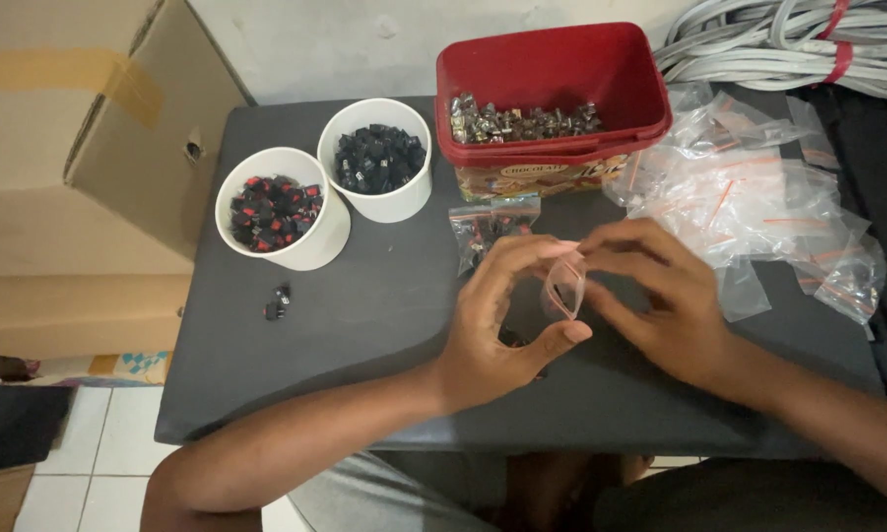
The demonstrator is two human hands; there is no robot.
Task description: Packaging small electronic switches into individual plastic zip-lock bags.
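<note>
Both hands meet over the middle of a dark grey table (384, 325), sharing one small clear zip bag (564, 286). The left hand (497, 320) is curled, its thumb and fingertips pinching the bag's left edge; the right hand (660, 296) pinches the other side with its fingertips, so the bag stands upright between them, just above the tabletop.

Just beyond the hands lies a filled zip bag (491, 229) with dark parts inside. To the far left stand two white tubs: the nearer one (305, 251) holds small black and red parts, the farther one (404, 202) holds black parts. Two loose black parts (278, 301) lie near the left tub. At the far middle sits a red box (552, 74) with shiny metal pieces in it. A heap of empty clear bags (758, 187) spreads along the right side, and grey cables (788, 39) lie coiled in the far right corner. A cardboard box (79, 138) stands left of the table
</note>
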